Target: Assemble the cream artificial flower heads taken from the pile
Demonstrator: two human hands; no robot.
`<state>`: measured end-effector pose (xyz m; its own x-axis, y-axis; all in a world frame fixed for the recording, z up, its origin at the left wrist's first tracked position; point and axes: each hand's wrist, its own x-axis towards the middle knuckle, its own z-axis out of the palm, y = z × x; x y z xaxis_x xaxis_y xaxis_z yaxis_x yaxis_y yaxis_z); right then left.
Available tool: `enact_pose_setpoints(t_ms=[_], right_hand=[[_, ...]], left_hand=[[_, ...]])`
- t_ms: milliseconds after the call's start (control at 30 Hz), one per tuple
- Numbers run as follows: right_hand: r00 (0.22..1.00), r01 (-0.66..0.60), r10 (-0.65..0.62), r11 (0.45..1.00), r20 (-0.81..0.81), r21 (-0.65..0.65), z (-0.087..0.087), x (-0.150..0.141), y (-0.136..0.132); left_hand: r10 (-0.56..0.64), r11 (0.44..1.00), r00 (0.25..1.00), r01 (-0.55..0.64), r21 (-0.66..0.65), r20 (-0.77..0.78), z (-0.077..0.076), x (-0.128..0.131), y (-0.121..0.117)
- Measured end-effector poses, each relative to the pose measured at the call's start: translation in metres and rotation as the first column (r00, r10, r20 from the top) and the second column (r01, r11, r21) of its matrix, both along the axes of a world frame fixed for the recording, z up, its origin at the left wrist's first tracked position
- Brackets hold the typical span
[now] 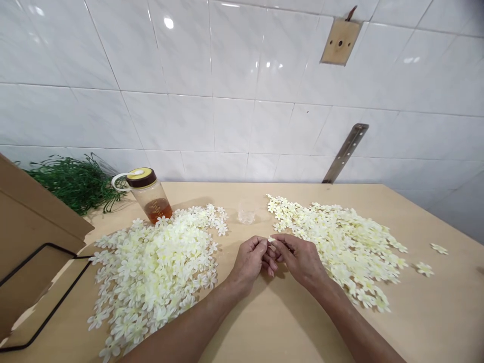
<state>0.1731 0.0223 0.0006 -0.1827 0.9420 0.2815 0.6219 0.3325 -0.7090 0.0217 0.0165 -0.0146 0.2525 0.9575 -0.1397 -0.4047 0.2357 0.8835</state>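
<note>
At the far left a brown cardboard box (pixel 34 227) stands at the edge of the worktop (pixel 280 322), with a black wire frame (pixel 45 292) lying against its side. Behind the box a bundle of green plastic stems (pixel 71 184) lies against the white tiled wall (pixel 227 75). Just right of the stems stands a clear bottle (pixel 149 194) with a brown and yellow lid and a little amber liquid at the bottom; it touches the back edge of the left pile of flowers (pixel 155 272), a thick heap of cream fabric blossoms that spreads toward the near edge.

In the middle, a small clear cup (pixel 246 214) stands between the two heaps. In front of it the left hand (pixel 251 262) and the right hand (pixel 298 257) meet, fingertips touching. Both are closed in a pinch on one small flower (pixel 271 241), held just above the worktop between the piles.

To the right lies the right pile of flowers (pixel 340 242), flatter and more scattered, touching the right wrist. A few loose blossoms (pixel 431 259) lie apart near the right edge. A metal bracket (pixel 346 151) leans on the wall behind, and a wooden plate (pixel 340 41) is fixed higher up.
</note>
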Motion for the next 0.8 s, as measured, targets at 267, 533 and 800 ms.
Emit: enact_pose_setpoints(t_ms=[267, 533, 800], right_hand=[[0.991, 0.001, 0.004, 0.999, -0.13, 0.036, -0.008, -0.003, 0.0], [0.998, 0.013, -0.009, 0.998, -0.064, 0.061, 0.004, -0.004, -0.005], [0.997, 0.005, -0.003, 1.0, -0.076, 0.03, 0.002, -0.01, -0.007]], left_hand=[[0.066, 0.997, 0.997, -0.064, 0.051, -0.039, -0.001, 0.003, -0.003], [0.072, 0.996, 0.995, -0.068, 0.066, -0.071, -0.001, 0.002, -0.003], [0.062, 0.996, 0.998, -0.06, 0.06, -0.033, 0.0, 0.001, -0.001]])
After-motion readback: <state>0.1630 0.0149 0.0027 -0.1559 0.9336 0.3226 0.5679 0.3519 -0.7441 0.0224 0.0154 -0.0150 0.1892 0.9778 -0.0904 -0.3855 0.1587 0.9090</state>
